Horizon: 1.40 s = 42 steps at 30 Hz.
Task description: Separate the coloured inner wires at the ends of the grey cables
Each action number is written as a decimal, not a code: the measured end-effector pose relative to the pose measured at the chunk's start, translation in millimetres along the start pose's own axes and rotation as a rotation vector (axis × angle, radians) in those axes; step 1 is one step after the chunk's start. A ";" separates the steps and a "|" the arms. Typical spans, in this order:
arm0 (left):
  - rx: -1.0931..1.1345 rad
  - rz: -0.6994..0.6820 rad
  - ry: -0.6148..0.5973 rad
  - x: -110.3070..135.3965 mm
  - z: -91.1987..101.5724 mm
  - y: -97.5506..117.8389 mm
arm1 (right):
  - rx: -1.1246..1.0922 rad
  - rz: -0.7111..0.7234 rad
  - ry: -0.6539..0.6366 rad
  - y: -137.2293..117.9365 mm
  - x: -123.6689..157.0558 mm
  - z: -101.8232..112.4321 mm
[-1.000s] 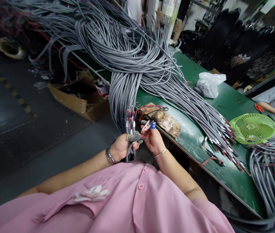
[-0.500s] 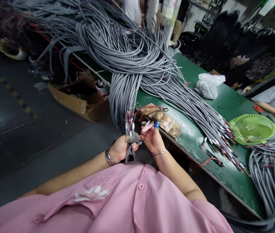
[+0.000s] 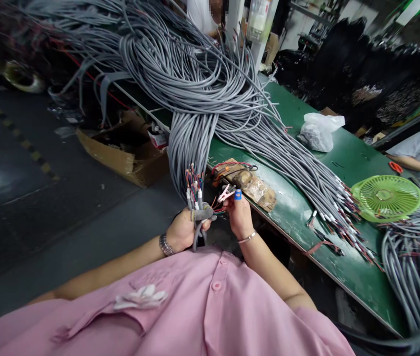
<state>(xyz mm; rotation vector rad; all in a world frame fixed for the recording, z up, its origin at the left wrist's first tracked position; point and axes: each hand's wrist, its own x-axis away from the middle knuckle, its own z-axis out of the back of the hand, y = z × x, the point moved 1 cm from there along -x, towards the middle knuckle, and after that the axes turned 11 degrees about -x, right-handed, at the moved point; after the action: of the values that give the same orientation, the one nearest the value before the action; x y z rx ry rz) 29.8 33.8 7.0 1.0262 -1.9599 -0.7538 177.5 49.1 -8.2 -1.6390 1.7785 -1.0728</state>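
My left hand [image 3: 182, 230] is closed round a small bunch of grey cables [image 3: 196, 199], with a grey covering over its thumb or finger. White bands and fanned-out coloured wires [image 3: 194, 175] show at the cables' upper ends. A few thin red and green wires stick out to the right, between the two hands. In my right hand [image 3: 240, 220] is a small pale-pink clip-like tool [image 3: 225, 194], its two arms spread in a V; its exact kind is unclear. Blue tape [image 3: 237, 194] wraps one finger of that hand. The tool is close to the loose wires; contact cannot be made out.
A large heap of grey cables [image 3: 180, 69] covers the green table [image 3: 287, 217]. A taped brown block [image 3: 254, 188] lies at its near edge. To the right are a green fan [image 3: 387, 198], a plastic bag [image 3: 319, 131] and another person's arm [image 3: 413, 162]. A cardboard box [image 3: 109, 160] is below left.
My right hand has turned, and the pink tool now shows its arms spread apart. The wire ends above my left hand have tilted slightly left. My left hand keeps its hold.
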 end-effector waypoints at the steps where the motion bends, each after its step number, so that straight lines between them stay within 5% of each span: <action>1: 0.012 0.005 0.001 -2.0 -0.2 0.3 | 0.049 0.045 0.010 1.8 -1.0 2.1; 7: 0.033 0.024 0.002 -10.3 1.1 -2.0 | -0.120 -0.120 -0.092 7.5 -10.1 -0.6; 14: -0.027 0.010 0.017 -13.7 2.1 -7.6 | -0.237 -0.137 -0.005 4.1 -12.0 -7.9; 22: -0.045 -0.043 0.045 1.9 1.8 -6.7 | -0.314 -0.290 -0.055 0.7 -6.5 -6.0; 42: -0.175 -0.168 0.176 1.2 -8.6 -11.7 | -0.283 -0.196 -0.045 -1.9 -5.3 -7.2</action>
<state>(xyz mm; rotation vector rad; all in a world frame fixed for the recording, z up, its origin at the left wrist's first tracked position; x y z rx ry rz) 41.2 25.8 2.8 1.1201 -1.6427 -0.8792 173.8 55.9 -3.4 -2.0249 1.8358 -0.8870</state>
